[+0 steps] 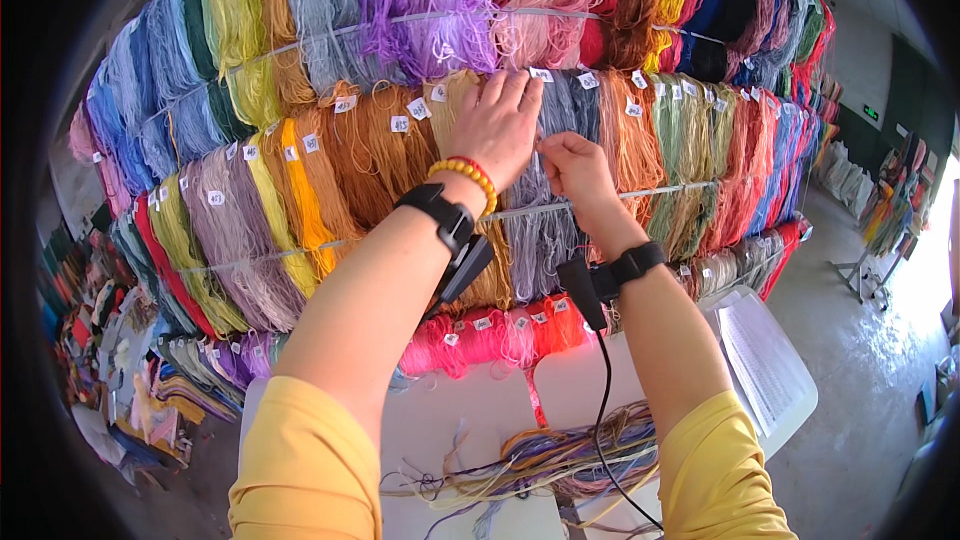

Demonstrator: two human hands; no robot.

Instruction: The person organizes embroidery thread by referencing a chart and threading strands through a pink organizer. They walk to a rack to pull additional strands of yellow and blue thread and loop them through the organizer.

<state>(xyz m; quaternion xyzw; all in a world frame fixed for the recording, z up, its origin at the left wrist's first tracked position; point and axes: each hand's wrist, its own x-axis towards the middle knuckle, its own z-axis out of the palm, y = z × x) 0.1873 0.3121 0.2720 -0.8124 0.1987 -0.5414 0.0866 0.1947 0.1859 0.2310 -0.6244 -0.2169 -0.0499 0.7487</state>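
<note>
One left hand (pixel 497 132), one right hand (pixel 582 178) at grey skeins (pixel 581 108).

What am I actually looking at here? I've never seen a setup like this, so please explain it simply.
There is no machine arm: these are a person's bare hands, seen from a fisheye camera worn on the head, which bends straight edges. There is just this one view.

The left hand reaches over the middle of several rows of coloured threads, fingers extended beside a small white tag. The right hand is curled with its fingertips drawn together at the grey-blue threads; whether a strand is pinched there is too small to tell.

Both wrists wear black straps; the left also has a bracelet of yellow beads. Below, a white table bears a loose bundle of mixed threads and, toward the right, printed sheets.
</note>
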